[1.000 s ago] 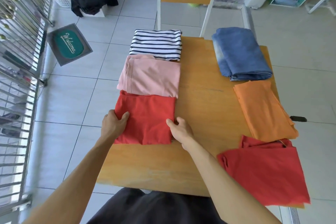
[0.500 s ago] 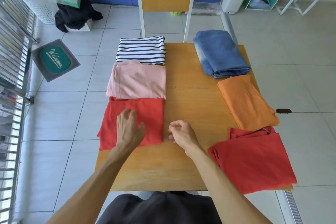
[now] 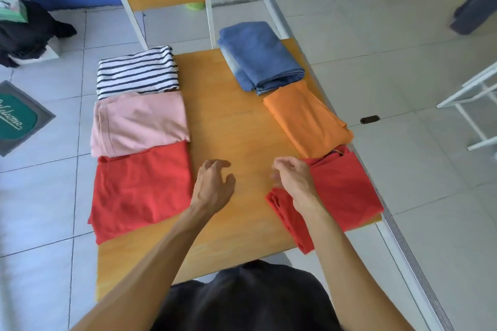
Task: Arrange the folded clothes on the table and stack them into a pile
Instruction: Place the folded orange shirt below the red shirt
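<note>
Smooth wooden desk (image 3: 228,121) w/ six folded clothes in two rows. Along left edge, far to near: striped knit top (image 3: 137,71), soft pink piece (image 3: 137,122), flat red tee (image 3: 139,188) hanging over the near-left edge. Along right edge: thick blue denim (image 3: 259,58) at far corner, orange cloth (image 3: 306,118), rumpled red shirt (image 3: 341,191) at near-right corner. Left hand (image 3: 213,187) is above bare wood, just beside red tee, fingers spread, holding nothing. Right hand (image 3: 294,179) is loosely curled over the left border of red shirt; blurred, cannot tell if it grasps.
</note>
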The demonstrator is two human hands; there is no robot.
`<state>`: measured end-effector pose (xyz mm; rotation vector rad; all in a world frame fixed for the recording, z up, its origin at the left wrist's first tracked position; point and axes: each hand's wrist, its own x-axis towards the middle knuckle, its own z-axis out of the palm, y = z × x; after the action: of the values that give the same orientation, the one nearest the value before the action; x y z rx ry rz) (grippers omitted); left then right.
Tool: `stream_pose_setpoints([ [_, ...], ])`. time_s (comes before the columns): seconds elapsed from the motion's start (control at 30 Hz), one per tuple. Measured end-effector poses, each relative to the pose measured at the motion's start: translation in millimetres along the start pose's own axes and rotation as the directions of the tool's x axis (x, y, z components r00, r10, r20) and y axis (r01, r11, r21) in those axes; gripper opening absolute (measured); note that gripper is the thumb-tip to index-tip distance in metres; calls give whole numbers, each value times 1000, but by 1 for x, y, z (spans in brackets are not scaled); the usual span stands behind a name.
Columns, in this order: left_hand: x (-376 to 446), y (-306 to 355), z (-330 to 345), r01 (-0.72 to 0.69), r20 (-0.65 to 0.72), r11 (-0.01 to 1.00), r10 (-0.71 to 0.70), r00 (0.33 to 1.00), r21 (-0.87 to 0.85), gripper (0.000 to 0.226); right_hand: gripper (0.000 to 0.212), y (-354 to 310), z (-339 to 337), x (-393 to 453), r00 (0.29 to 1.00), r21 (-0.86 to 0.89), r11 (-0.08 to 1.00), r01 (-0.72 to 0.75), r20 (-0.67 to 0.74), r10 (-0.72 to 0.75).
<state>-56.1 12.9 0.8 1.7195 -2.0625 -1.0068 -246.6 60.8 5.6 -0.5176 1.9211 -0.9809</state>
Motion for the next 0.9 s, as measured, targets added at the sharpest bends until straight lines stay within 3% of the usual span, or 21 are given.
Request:
stream_pose_setpoints([
  [0.23,37,53,41,78,170,996,-70,983,-37,37,14,-8,-74,29,991,51,999,-17,-135,23],
  [0.47,73,104,85,223,245,968,-190,951,-115,43,39,-27,-129,94,954,-282,959,22,-281,-105],
  [0.6,94,121,98,355,274,916,-298,914,-189,45,54,-29,-139,125,961,-402,903,-149,-273,37],
  [0.67,102,128,102,432,293,872,-362,885,-229,49,50,-25,-142,134,955,-394,893,-216,-276,109],
  [0.73,108,134,107,496,318,821,-408,856,-281,60,41,-21,-144,140,952,-385,891,-239,-275,137],
  [0.8,115,139,116,536,333,772,-434,837,-342,68,47,-20,-147,145,944,-379,888,-261,-291,153],
  [0.9,125,139,137,568,362,711,-444,820,-413,59,58,-24,-148,147,943,-393,879,-271,-290,162],
])
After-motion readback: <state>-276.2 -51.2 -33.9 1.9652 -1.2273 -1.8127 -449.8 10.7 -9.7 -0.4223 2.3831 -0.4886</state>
